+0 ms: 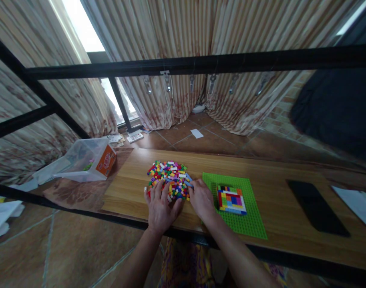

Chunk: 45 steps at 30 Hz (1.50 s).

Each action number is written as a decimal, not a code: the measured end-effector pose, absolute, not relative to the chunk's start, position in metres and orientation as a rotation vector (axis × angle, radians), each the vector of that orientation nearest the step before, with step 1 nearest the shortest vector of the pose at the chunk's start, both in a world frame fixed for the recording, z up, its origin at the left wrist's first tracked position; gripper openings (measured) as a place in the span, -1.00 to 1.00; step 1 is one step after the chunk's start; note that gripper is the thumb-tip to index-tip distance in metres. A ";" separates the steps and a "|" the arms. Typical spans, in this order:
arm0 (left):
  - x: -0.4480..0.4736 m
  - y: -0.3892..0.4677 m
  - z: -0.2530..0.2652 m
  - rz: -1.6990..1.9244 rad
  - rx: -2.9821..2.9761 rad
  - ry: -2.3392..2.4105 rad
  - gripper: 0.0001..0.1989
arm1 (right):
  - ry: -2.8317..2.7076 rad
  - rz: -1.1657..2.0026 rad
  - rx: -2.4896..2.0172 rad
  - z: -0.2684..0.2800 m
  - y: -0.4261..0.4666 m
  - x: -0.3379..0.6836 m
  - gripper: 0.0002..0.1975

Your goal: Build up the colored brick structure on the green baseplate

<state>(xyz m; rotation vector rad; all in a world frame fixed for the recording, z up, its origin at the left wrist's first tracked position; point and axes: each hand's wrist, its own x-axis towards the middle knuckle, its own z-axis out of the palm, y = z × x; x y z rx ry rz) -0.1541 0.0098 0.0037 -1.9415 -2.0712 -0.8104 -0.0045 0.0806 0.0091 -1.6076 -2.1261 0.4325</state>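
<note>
A loose pile of small toy bricks [173, 176] in many colours lies on the wooden board. My left hand [160, 206] rests on the near left part of the pile, its fingers spread over the bricks. At the pile's right edge is my right hand [201, 198], with its fingertips bent in close to a blue brick; whether they hold a piece is hidden. To the right lies a green baseplate [255, 220]. A low block of joined bricks [232, 200], with a white, red and blue border and a mixed-colour middle, sits on it.
A clear plastic bin [83, 154] with an orange label stands left of the board. A black flat slab [316, 208] and white paper [355, 206] lie at the right. A dark metal bar [183, 66] crosses beyond the wooden board [125, 184], before the curtains.
</note>
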 end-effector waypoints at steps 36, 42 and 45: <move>-0.156 0.012 0.004 -0.816 -1.950 -2.022 -0.61 | -1.538 0.762 -1.362 0.037 0.057 0.077 -0.61; -0.157 0.014 0.003 -0.843 -1.951 -2.013 -0.62 | -1.744 0.426 -1.508 0.035 0.086 0.135 -0.65; -0.158 0.014 0.002 -0.851 -1.942 -2.010 -0.63 | -1.901 0.416 -1.467 0.028 0.098 0.140 -0.66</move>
